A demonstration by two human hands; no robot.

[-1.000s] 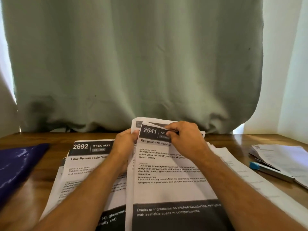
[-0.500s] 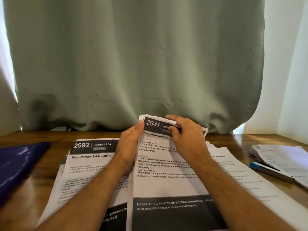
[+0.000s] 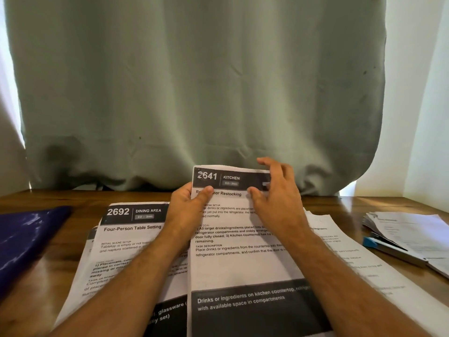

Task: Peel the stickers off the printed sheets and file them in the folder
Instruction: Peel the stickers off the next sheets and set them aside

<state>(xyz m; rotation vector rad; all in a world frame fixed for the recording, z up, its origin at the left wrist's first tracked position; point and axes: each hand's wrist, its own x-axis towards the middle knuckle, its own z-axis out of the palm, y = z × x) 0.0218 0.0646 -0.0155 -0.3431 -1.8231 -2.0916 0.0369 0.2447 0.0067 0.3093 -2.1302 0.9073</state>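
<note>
White sheet (image 3: 243,263) "2641 KITCHEN" | left hand (image 3: 187,207) pinches it | right hand (image 3: 277,193) spread wide

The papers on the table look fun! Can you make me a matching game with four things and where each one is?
Things:
1. sheet 2641
2. sheet 2692
3. blue folder
4. blue-capped pen

Places:
A. at the far left of the table
B. flat on the table, under the left forearm
C. at the right, beside a separate paper stack
D. held up at its top edge by both hands

Pairs: 1-D, 2-B, 3-A, 4-C

The left hand pinches sheet 2641's top left edge; the right hand is at its top right.
</note>
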